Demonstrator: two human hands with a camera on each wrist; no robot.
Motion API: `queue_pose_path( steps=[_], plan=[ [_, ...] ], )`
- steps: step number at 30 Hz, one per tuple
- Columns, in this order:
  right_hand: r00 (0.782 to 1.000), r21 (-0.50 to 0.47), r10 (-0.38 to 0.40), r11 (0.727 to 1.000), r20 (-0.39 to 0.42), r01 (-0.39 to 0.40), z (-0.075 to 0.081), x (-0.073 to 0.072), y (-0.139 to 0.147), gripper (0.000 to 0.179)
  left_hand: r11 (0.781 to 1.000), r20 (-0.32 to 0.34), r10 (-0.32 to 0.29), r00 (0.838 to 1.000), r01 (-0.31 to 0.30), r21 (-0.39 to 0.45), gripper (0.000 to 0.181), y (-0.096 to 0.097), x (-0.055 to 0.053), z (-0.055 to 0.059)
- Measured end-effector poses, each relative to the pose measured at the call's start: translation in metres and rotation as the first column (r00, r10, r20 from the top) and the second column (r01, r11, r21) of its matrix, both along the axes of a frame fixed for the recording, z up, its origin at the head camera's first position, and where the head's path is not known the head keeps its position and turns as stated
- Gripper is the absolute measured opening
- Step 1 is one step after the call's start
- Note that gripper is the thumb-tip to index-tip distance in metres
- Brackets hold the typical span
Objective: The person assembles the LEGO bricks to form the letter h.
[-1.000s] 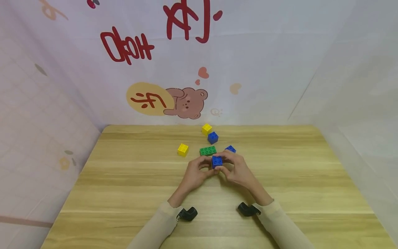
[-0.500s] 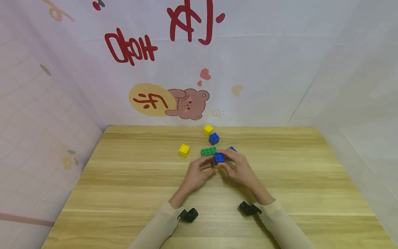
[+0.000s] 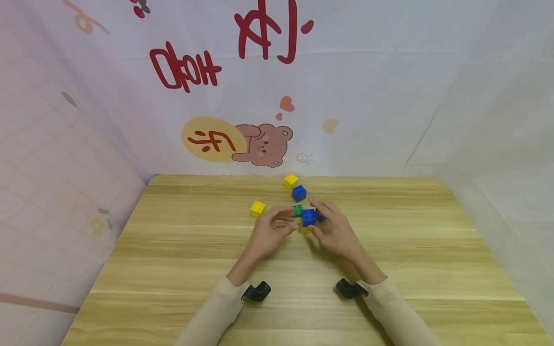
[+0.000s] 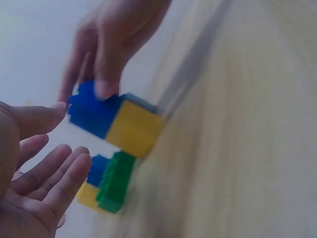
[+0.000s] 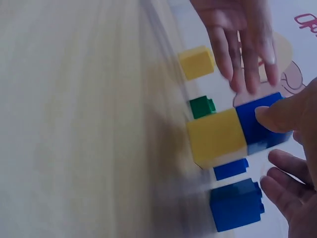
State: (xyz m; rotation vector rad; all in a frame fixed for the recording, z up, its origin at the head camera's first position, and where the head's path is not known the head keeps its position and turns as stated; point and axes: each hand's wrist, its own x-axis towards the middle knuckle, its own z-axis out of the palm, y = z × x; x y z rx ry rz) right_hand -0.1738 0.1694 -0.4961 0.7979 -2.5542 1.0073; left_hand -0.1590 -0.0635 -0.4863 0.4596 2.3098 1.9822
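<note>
A blue toy building block [image 3: 308, 217] sits on top of a yellow block [image 3: 305, 229], the two stacked near the middle of the wooden table. To the left of the stack, my left hand [image 3: 269, 234] is apart from it with loosely bent fingers. On the other side my right hand [image 3: 339, 235] surrounds the stack loosely. Its thumb [image 5: 277, 116] lies against or over the blue block in the right wrist view, while the other fingers stand away. A green block [image 3: 297, 210] lies just behind, partly covered by the left fingers.
A second blue block [image 3: 321, 215] is partly hidden by the right fingers. Farther back are another blue block [image 3: 299, 193] and a yellow block [image 3: 291, 181]. One more yellow block [image 3: 258, 208] stands left. A printed cloth [image 3: 368, 96] hangs behind the table [image 3: 182, 269].
The blue block now rests on the yellow one. My left hand has drawn off leftward from the stack, and the right fingers have spread away from the blue block.
</note>
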Motion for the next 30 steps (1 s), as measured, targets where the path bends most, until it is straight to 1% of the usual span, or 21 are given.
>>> queue_pose_path(
  steps=[2,5,9,12,16,18,20,23,25,27,30],
  plan=[
    [1.000,-0.009,-0.004,1.000,0.018,0.004,0.001,-0.002,0.004,0.077,1.000,-0.010,0.015,1.000,-0.015,-0.004,0.042,-0.004,-0.001,0.005],
    [0.999,-0.032,0.002,0.999,0.035,-0.001,0.002,-0.005,0.010,0.076,0.999,-0.038,0.039,0.999,-0.039,-0.006,0.039,-0.011,-0.003,0.010],
    [0.999,-0.085,0.012,0.996,0.051,-0.008,0.004,-0.008,0.016,0.071,0.997,-0.051,0.080,0.996,-0.080,-0.014,0.037,-0.021,-0.006,0.014],
    [0.998,-0.105,0.007,0.994,0.064,-0.001,0.004,-0.010,0.020,0.068,0.993,-0.060,0.119,0.991,-0.120,-0.015,0.036,-0.029,-0.008,0.015],
    [0.995,-0.120,0.007,0.993,0.103,0.005,0.001,-0.012,0.023,0.066,0.984,-0.110,0.177,0.978,-0.180,-0.016,0.036,-0.041,-0.013,0.013],
    [0.991,-0.138,0.006,0.990,0.136,0.013,0.000,-0.013,0.024,0.064,0.976,-0.133,0.211,0.968,-0.217,-0.035,0.035,-0.045,-0.016,0.012],
    [0.985,-0.154,-0.008,0.987,0.172,0.035,-0.002,-0.014,0.026,0.062,0.967,-0.138,0.240,0.961,-0.250,-0.056,0.035,-0.049,-0.019,0.011],
    [0.968,-0.171,-0.041,0.982,0.248,0.085,-0.005,-0.014,0.028,0.058,0.953,-0.122,0.275,0.954,-0.287,-0.098,0.037,-0.053,-0.022,0.008],
    [0.953,-0.171,-0.065,0.978,0.297,0.120,-0.007,-0.015,0.028,0.058,0.948,-0.094,0.286,0.954,-0.296,-0.120,0.040,-0.056,-0.025,0.004],
    [0.939,-0.164,-0.085,0.976,0.334,0.146,-0.009,-0.015,0.029,0.059,0.946,-0.056,0.285,0.957,-0.290,-0.143,0.045,-0.059,-0.027,0.000],
    [0.933,-0.147,-0.101,0.976,0.347,0.160,-0.012,-0.014,0.026,0.059,0.954,0.012,0.265,0.964,-0.260,-0.148,0.053,-0.064,-0.029,-0.009]
  ],
)
